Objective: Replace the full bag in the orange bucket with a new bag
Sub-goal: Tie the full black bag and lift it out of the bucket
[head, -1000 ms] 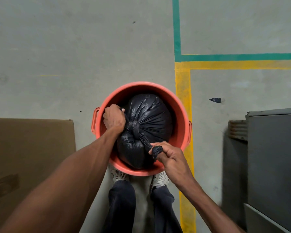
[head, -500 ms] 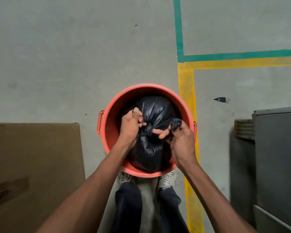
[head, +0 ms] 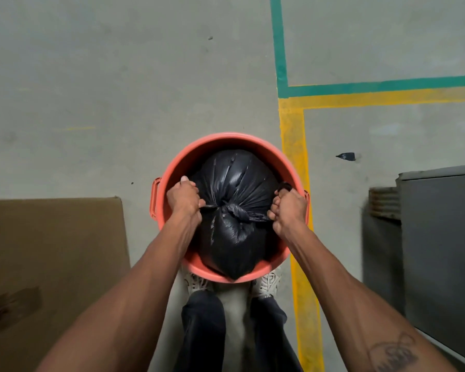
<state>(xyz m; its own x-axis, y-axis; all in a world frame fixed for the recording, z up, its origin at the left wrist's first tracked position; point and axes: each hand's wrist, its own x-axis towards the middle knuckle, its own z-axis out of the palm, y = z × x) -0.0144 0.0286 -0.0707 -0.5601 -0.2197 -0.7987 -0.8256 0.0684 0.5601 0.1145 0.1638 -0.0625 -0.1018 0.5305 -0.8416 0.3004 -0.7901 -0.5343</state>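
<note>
Head view: each grip, left hand point(head: 184, 201) and right hand point(head: 289, 210), clenches the bag point(head: 234, 178), flanking its knot point(head: 232, 210).

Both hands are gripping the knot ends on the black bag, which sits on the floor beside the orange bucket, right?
No. The head view shows the black bag inside the orange bucket, not beside it. The left hand and right hand do grip the knot ends.
</note>
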